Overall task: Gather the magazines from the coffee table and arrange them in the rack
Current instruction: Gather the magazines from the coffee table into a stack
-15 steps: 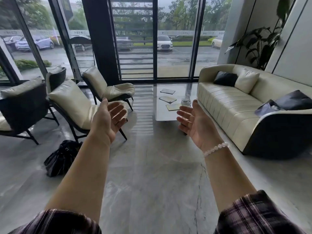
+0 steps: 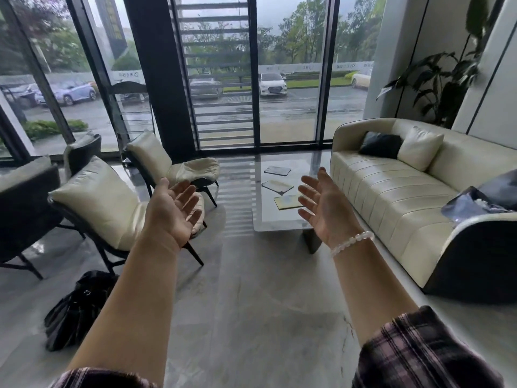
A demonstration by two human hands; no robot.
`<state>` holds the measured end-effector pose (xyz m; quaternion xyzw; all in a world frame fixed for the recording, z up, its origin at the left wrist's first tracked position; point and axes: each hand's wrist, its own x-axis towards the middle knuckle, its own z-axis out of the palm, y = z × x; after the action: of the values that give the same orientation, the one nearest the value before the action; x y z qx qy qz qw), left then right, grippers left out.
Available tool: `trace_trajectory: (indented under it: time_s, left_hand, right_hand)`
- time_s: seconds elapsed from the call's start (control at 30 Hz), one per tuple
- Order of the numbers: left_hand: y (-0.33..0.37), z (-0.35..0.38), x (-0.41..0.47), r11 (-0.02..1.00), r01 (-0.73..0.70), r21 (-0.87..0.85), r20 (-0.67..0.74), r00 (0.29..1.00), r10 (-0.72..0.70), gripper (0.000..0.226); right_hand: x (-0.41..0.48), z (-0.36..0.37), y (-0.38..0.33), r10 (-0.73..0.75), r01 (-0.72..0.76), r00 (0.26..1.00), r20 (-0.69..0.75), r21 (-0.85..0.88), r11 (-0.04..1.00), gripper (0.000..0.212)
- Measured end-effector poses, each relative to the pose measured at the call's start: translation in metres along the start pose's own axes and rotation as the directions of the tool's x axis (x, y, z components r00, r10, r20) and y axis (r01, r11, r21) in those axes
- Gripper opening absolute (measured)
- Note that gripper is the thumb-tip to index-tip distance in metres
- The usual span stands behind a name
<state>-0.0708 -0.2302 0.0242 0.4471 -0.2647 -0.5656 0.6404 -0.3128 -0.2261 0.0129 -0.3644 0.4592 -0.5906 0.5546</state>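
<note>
Three magazines lie flat on the glossy coffee table (image 2: 268,219) ahead of me: a far one (image 2: 277,170), a middle one (image 2: 277,186), and a yellowish near one (image 2: 288,202). My left hand (image 2: 170,211) is raised palm up, fingers spread, in front of the cream lounge chairs. My right hand (image 2: 324,208), with a bead bracelet at the wrist, is also palm up and empty, and it overlaps the table's right side and part of the near magazine. Both hands are well short of the table. No rack is in view.
A cream sofa (image 2: 391,191) with dark and white cushions runs along the right. Cream lounge chairs (image 2: 103,203) stand to the left, with a black bag (image 2: 75,306) on the floor beside them. Glass doors (image 2: 288,79) close the far side. A potted plant (image 2: 442,85) stands behind the sofa.
Both hands have opened wider, the palms turned further up. The view has shifted slightly, with the table looking a little nearer.
</note>
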Motion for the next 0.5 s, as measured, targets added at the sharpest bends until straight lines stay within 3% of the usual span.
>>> trace_trajectory:
  time_s: [0.3, 0.5]
  left_hand:
    - [-0.008, 0.007, 0.133, 0.992, 0.022, -0.125, 0.008, 1.0, -0.021, 0.044]
    - [-0.005, 0.006, 0.286, 0.988, 0.044, -0.147, 0.012, 0.999, -0.043, 0.042]
  right_hand:
    - [0.141, 0.023, 0.014, 0.041, -0.041, 0.999, 0.035, -0.002, 0.999, 0.052]
    - [0.276, 0.072, 0.044, 0.077, -0.078, 0.997, 0.024, 0.06, 0.995, 0.05]
